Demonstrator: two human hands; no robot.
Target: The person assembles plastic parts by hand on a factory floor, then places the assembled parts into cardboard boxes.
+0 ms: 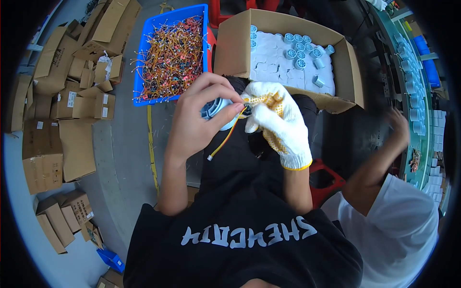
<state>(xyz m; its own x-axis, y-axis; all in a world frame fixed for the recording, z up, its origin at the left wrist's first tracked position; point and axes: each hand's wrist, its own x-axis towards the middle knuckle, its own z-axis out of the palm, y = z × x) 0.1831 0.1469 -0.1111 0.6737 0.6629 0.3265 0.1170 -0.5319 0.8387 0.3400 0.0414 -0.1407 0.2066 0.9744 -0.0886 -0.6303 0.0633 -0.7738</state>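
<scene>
My left hand [204, 108] is bare, and its thumb and forefinger pinch at a small dark round part with wires [247, 110]. My right hand [281, 122], in a white knit glove with yellow dots, is closed on the same part from the other side. Yellow, red and dark wires [224, 140] hang from it down to a small white connector [210, 157]. Within the curve of my left hand shows a pale blue-grey plastic cylinder [225, 122]; the hand partly hides it, and whether the fingers grip it cannot be told.
Ahead stands a blue bin [205, 53] heaped with wired parts. Right of it, an open carton [234, 45] holds several pale cylinders [300, 64] on white packing. A co-worker's arm [379, 163] is close on my right, beside a green bench [425, 158]. Cardboard boxes [43, 153] line the left.
</scene>
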